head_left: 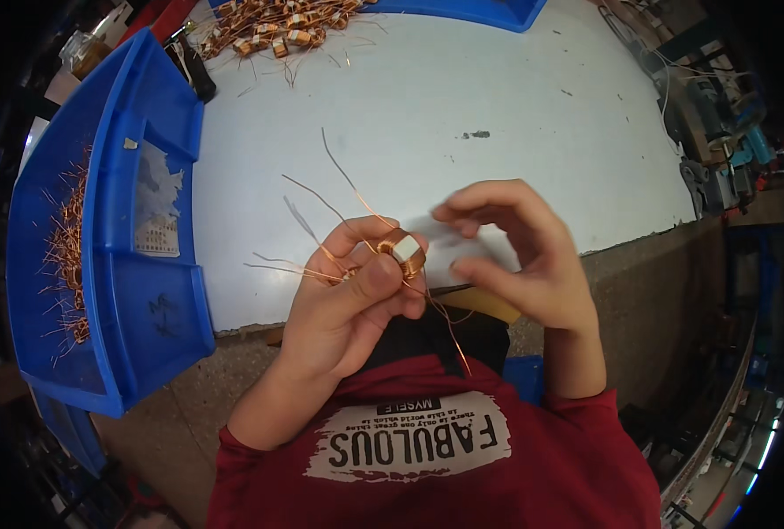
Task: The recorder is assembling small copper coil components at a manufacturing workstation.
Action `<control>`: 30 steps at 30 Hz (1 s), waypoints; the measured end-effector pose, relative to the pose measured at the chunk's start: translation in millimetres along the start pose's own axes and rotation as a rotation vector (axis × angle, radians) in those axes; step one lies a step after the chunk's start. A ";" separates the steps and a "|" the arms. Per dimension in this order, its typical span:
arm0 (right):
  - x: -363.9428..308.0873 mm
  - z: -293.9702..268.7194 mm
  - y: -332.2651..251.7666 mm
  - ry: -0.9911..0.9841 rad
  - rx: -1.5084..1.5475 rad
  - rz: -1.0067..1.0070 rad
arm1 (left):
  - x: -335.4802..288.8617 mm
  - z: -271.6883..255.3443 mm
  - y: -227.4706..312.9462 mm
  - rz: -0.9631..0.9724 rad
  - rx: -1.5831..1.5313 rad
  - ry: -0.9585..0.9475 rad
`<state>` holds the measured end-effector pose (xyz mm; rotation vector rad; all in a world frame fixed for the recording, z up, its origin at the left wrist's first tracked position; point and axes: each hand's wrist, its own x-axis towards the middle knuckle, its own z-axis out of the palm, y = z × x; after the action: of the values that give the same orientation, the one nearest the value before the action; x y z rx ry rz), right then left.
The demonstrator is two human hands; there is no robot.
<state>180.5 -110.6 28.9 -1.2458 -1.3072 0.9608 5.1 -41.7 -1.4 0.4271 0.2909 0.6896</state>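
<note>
Between the thumb and fingers of my left hand (pixel 343 300) is a copper wire coil (pixel 402 250) with a pale block in its middle. Long copper leads stick out from it, up to the left and down toward my lap. Part of what looks like a second coil (pixel 349 274) shows in the same palm, mostly covered by the fingers. My right hand (pixel 524 256) hovers just right of the coil, thumb and fingers apart, with nothing in it. Both hands are over the near edge of the white table (pixel 497 97).
At the far left of the table lies a pile of similar coils (pixel 277 31), beside a blue tray (pixel 462 11). A blue bin (pixel 145 291) holding copper wire pieces (pixel 70 256) stands at the left. Tools and cables (pixel 718 123) line the right side.
</note>
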 end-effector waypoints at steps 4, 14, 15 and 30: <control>-2.0 18.7 16.1 0.001 0.116 -0.088 | -1.1 3.1 -2.6 -0.132 -0.219 -0.032; 0.9 34.1 27.4 -0.032 0.481 -0.231 | -5.3 -11.4 -0.7 -0.300 -0.137 -0.171; 0.5 32.8 28.5 -0.033 0.518 -0.229 | -6.0 -10.5 -0.4 -0.321 -0.118 -0.145; -10.2 4.3 28.9 -0.090 0.465 -0.213 | -7.9 1.1 -12.4 -0.297 0.009 -0.015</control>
<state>179.7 -116.3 -1.5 -0.7012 -1.1696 1.0971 6.6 -55.8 -5.4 0.3875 0.3357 0.3948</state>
